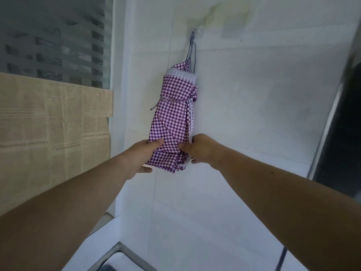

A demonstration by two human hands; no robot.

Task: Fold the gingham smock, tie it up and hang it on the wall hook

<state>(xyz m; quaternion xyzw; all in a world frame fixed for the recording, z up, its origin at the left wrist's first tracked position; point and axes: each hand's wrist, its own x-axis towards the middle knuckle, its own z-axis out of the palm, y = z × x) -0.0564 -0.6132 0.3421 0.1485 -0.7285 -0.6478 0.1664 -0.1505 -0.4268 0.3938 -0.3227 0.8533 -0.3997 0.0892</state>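
Gingham smock [173,118] tied, hanging on wall hook [197,31] (last step); both hands [141,156] [201,148] grip its hem; next, let go.

there is one gingham smock [175,114], purple and white, folded into one long bundle. one tie [176,100] is wrapped around its middle, with one loose end showing at the left side. one loop of cord [192,53] runs from the bundle's top up to one wall hook [195,32]. two hands are in view, one left hand [141,155] and one right hand [201,148], and two bare forearms lead to them. one sheet of newspaper [52,130] covers the lower part of one window [54,40]. one pale patch [233,27] marks the wall beside the hook.
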